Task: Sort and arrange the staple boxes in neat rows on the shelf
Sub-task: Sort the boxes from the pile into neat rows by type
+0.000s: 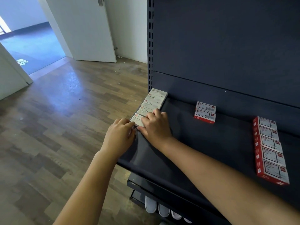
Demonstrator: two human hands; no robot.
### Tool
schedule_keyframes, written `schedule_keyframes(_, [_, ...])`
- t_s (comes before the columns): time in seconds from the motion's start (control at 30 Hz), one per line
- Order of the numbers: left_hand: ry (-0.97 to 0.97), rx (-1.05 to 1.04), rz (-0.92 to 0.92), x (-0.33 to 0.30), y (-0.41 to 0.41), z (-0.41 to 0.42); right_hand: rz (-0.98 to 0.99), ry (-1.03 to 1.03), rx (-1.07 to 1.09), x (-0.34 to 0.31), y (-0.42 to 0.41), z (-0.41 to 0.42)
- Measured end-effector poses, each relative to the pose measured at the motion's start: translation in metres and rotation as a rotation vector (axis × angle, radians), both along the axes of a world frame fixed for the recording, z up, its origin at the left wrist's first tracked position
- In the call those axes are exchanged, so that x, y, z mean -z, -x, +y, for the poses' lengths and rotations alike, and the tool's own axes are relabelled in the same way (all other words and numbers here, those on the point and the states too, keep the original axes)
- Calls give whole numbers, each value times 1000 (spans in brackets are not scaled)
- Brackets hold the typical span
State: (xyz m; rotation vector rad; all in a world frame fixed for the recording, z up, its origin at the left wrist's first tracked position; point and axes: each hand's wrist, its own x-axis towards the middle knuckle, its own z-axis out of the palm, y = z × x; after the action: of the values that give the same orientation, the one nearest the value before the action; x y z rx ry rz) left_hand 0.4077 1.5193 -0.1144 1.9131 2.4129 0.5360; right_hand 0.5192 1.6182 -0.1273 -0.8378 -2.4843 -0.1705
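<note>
Five white staple boxes [150,105] are lined along the shelf [186,143] at its left edge; the nearest box [137,119] is pinched by the left hand [119,135] and pressed by the right hand [155,125]. Small, stiff and probably dense, it is best held by its sides. "STAPLES" is printed on each lid; the red boxes' [268,148] print cannot be read.

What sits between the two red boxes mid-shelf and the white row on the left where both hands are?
Nothing visible. Bare shelf lies between the two red boxes and the white row. The left hand and right hand are both on the nearest white box.
</note>
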Motion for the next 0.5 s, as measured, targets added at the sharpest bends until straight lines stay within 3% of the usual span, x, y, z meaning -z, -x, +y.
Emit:
schedule_keyframes(0.27, [-16,-17,4,0,-3,1,18,161,-115,4,-4,4])
schedule_keyframes(0.5, [67,-145,71,7,-20,1,-36,165,-67,-6,1,6])
